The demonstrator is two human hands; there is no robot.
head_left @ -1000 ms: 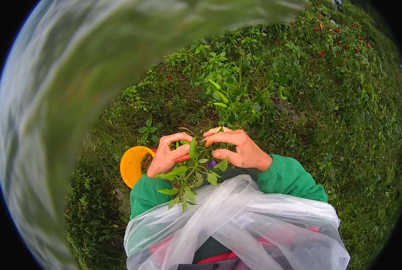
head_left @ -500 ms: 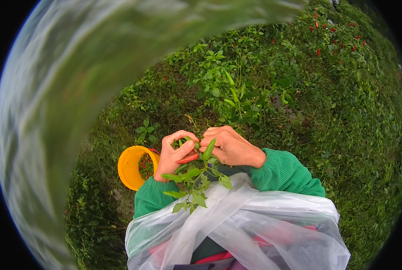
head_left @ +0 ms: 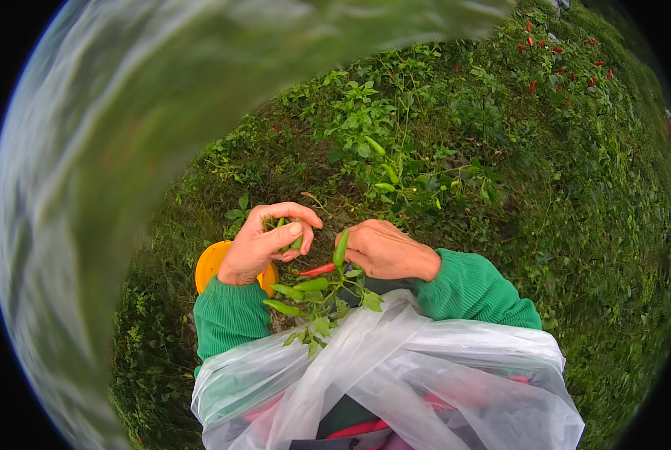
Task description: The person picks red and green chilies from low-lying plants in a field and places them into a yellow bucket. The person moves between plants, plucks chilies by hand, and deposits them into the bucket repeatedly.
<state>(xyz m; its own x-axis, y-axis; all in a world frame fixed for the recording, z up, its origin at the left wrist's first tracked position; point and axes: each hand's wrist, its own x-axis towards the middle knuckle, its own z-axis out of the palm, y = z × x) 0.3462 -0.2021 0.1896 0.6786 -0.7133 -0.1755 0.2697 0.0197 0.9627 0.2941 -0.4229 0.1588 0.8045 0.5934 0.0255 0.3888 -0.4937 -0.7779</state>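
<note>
My left hand (head_left: pixel 264 244) curls loosely around a few green chili peppers (head_left: pixel 297 241), which show between the thumb and fingers. My right hand (head_left: pixel 388 251) is closed on a chili branch (head_left: pixel 341 289) that hangs down in front of my body. On that branch are several green chilies (head_left: pixel 284 307), leaves and a red chili (head_left: pixel 318 270) pointing left. The stem inside the right hand's grip is hidden. Behind my left wrist stands a yellow bucket (head_left: pixel 210 264), partly covered by the hand and sleeve.
Chili plants (head_left: pixel 362 112) with green pods grow ahead of my hands. More red chilies (head_left: pixel 532 86) dot the foliage at the far right. A clear plastic sheet (head_left: pixel 470 352) covers my front. Something blurred and translucent (head_left: pixel 73 187) blocks the view's left and upper edge.
My left hand has moved away from the right one, leftward, with green chilies in it, and now covers part of the bucket. The right hand still holds the branch, almost unmoved.
</note>
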